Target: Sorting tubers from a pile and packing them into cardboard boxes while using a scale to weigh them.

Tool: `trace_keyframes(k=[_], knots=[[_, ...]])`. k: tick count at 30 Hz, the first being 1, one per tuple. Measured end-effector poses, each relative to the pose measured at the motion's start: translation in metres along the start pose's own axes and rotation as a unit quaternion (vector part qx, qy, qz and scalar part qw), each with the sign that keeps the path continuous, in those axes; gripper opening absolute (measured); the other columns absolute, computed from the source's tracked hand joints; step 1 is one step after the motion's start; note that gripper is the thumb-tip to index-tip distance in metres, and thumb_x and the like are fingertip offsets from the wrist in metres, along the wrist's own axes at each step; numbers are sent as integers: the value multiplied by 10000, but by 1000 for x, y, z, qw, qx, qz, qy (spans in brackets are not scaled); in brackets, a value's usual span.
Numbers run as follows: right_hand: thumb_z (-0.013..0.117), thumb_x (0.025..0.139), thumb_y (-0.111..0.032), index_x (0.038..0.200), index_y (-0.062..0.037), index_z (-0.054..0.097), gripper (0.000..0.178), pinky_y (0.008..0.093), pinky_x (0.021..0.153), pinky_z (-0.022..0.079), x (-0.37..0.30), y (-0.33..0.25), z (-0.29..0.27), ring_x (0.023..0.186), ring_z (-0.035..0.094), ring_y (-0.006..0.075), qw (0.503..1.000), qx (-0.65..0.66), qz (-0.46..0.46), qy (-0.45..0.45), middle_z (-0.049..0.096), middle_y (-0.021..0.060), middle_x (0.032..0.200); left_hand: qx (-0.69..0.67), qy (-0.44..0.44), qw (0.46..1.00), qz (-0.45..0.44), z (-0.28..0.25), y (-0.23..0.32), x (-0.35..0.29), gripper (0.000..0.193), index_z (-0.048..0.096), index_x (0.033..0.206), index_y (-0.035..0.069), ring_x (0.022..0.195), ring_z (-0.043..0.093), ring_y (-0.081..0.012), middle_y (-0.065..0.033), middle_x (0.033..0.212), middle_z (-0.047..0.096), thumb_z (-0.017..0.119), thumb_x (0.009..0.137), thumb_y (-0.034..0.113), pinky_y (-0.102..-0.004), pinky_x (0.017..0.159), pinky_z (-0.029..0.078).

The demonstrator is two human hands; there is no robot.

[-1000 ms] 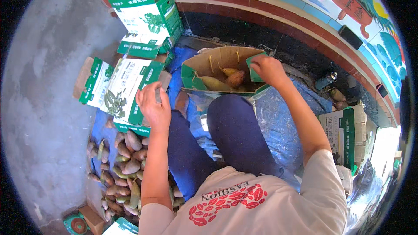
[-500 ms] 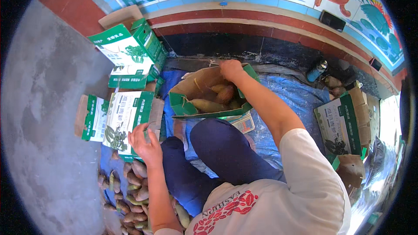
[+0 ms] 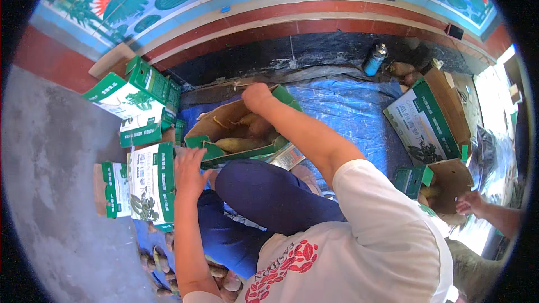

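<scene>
While the R hand (image 3: 258, 97) is curled at the far rim of an open green box (image 3: 227, 113), can't tell what it's pinching tbh, L hand (image 3: 190, 174) loosely spread by the near-left corner, root veg (image 3: 236, 145) inside, box nr far-left corner of the blue tarp (image 3: 331, 112)

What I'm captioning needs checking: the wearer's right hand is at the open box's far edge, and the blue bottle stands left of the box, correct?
The head view shows the blue bottle right of the open box, not left; the right hand is at the box's far edge.
</scene>
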State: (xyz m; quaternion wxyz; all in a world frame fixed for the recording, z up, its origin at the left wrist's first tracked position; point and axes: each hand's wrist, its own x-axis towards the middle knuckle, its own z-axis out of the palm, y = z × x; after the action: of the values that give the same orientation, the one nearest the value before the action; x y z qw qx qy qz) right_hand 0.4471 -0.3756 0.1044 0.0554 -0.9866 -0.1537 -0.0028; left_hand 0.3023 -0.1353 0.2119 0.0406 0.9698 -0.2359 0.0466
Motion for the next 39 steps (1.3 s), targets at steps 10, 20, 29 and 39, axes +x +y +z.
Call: trace_keyframes(k=[10,20,29,39], knots=[[527,752,-158,787,-102,682,168,352,696,502,-23,13,-3,823,628,244,1000,12,-1,20,650,104,876,-47,-10,999,-22,17,-4,-1,202,600,755,37,750,573,-339,-136,750,596,722,623,131,-414,676,435],[609,705,-226,779,-91,684,172,385,692,512,-82,90,-26,818,638,282,991,38,130,-23,657,123,854,-13,40,992,120,-12,48,47,165,578,685,65,675,545,-291,-103,681,563,705,600,129,-409,670,412],[588,710,-175,737,-74,664,129,409,626,519,-218,191,-38,754,641,313,969,-26,245,5,650,151,805,-72,29,953,291,4,136,104,149,586,729,106,757,584,-248,-52,707,579,687,626,144,-407,819,424],[580,762,-244,805,-99,660,171,403,655,503,-389,266,-32,780,622,311,899,-72,424,-86,637,136,794,-119,17,894,432,50,242,134,75,594,711,97,774,593,-224,-40,711,594,649,667,123,-460,931,375]])
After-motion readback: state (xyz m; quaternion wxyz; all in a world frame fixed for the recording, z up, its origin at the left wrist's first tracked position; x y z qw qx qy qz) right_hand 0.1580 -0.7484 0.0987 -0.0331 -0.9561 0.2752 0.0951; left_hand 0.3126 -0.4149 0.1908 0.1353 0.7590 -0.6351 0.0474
